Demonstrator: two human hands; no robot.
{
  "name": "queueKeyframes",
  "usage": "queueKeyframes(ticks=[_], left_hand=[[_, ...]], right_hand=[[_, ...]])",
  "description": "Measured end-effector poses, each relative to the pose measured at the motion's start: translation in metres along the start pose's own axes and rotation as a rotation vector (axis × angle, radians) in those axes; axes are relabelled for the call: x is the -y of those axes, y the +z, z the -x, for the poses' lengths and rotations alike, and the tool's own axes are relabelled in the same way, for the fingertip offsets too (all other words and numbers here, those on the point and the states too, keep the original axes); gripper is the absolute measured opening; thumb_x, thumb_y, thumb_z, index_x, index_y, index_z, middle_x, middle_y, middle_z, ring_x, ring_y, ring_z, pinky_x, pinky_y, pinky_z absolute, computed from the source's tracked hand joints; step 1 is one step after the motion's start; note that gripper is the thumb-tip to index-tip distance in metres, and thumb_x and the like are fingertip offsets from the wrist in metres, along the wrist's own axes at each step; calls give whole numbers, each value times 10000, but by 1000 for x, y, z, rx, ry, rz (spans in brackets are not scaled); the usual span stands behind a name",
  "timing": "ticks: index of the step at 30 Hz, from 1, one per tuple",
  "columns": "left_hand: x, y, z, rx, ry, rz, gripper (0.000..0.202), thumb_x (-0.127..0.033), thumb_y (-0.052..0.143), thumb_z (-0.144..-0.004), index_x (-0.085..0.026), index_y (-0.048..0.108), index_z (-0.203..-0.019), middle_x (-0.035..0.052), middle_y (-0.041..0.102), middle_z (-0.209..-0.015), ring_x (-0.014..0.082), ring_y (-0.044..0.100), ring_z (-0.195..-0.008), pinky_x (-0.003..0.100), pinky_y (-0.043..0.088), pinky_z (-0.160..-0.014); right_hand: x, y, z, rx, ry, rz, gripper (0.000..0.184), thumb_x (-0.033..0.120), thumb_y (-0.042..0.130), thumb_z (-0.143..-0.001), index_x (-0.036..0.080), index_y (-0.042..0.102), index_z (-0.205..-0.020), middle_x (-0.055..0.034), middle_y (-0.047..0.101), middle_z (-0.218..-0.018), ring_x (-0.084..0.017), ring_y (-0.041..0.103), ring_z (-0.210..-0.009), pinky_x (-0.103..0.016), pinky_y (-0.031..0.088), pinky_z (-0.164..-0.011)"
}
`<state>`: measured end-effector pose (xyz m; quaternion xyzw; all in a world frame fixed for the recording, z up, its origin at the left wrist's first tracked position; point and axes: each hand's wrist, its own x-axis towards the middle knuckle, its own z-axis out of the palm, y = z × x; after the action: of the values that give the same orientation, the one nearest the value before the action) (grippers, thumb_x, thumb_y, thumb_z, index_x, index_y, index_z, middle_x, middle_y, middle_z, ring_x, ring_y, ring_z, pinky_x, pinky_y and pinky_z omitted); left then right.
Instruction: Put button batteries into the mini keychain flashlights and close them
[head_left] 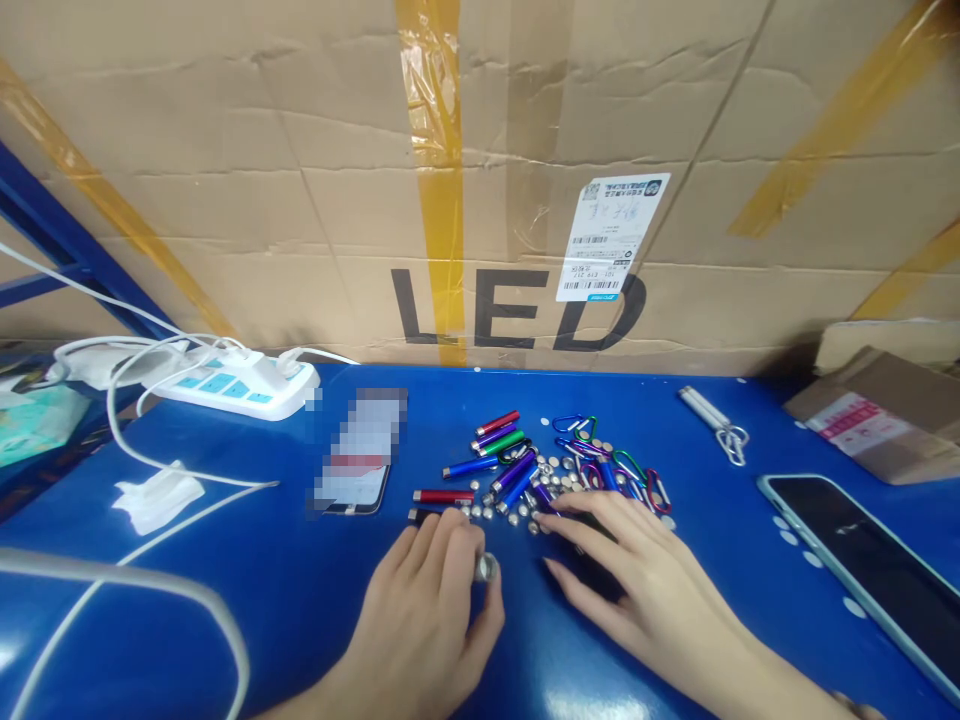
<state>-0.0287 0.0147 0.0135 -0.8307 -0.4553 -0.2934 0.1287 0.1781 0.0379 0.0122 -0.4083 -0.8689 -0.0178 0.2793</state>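
Note:
My left hand (431, 590) is closed, with a small silver round-ended piece (487, 567) between thumb and forefinger; the rest of that piece is hidden by the fingers. A dark tube end (421, 515) shows just beyond its knuckles. With fingers apart, my right hand (630, 570) reaches over the near edge of a pile of small silver button cells (513, 519); its palm side is hidden. Slim metal tubes like mini flashlights, among them a red one (442, 497) and a blue one (470, 467), lie around the cells. Coloured carabiner clips (628, 466) are heaped at the right.
A phone (367, 450) lies left of the pile, another phone (862, 570) at the right. White tubes with a clip (709, 420) rest farther back. A power strip (247, 388) and loose white cables (180, 520) occupy the left. A large cardboard box (315, 230) stands behind the blue table (300, 570).

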Motion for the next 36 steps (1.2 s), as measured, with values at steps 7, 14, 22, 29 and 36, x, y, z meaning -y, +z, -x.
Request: queueKeyframes(ticks=[7,14,22,29,36], left_hand=[[-8,7,14,45,60,-320,216,-65,300,-876,-129,505,-900,135,683,-913,236,672,-785,316,462,-665],[-6,11,17,48,40,-203,216,-30,305,-841,-144,476,-908,143,648,-981,240,652,-847,328,477,-698],[-10,-1,6,247,-142,603,177,-62,362,-827,-217,337,-909,51,570,-925,139,594,-815,251,498,-712],[-4,4,9,206,-276,586,238,-82,389,-850,-227,379,-1038,55,558,-1003,171,568,-930,302,487,-778],[-9,1,9,235,-241,721,205,-73,380,-845,-213,387,-994,73,562,-1031,157,586,-963,276,491,-792]], right_hand=[[1,4,2,43,-25,15,249,293,499,-882,255,672,-1056,-82,617,-1127,-217,562,-1029,-372,475,-838],[0,4,3,61,-25,37,264,284,482,-887,250,663,-1076,-85,608,-1145,-222,552,-1039,-377,468,-832],[2,2,2,69,-18,-4,251,249,506,-868,229,658,-1067,-88,612,-1136,-221,559,-1027,-384,472,-836],[3,1,3,123,-19,-19,301,250,519,-865,219,610,-1150,-95,586,-1160,-222,534,-1050,-385,467,-851],[7,-6,0,263,-142,22,404,320,530,-863,264,529,-1263,-89,539,-1247,-233,484,-1141,-409,445,-909]])
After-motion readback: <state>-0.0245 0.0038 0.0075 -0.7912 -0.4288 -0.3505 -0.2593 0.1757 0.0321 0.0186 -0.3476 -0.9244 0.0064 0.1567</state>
